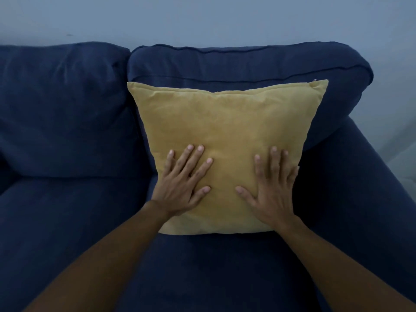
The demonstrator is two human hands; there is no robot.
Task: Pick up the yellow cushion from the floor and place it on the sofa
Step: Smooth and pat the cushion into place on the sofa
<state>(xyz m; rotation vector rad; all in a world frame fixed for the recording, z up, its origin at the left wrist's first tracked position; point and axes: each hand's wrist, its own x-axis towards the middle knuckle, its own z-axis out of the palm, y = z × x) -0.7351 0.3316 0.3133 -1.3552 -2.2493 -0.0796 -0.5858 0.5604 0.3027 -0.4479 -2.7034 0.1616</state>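
**Cushion Position on Sofa**

Navy sofa point(67, 221) stands against a pale wall point(202, 19). The yellow cushion point(225, 122) stands on the seat, leaning against the right-side back cushion point(247, 64). Left hand point(182, 188) and right hand point(272, 192) lie flat on its face, fingers spread, grasping nothing.

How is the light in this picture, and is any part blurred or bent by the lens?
Head view: the light is dim, bluish and even, without glare; a soft shadow lies beside the yellow cushion at its right edge. The left hand and right hand look sharp enough. The wide lens bends the sofa backrest and armrest outward near the edges.
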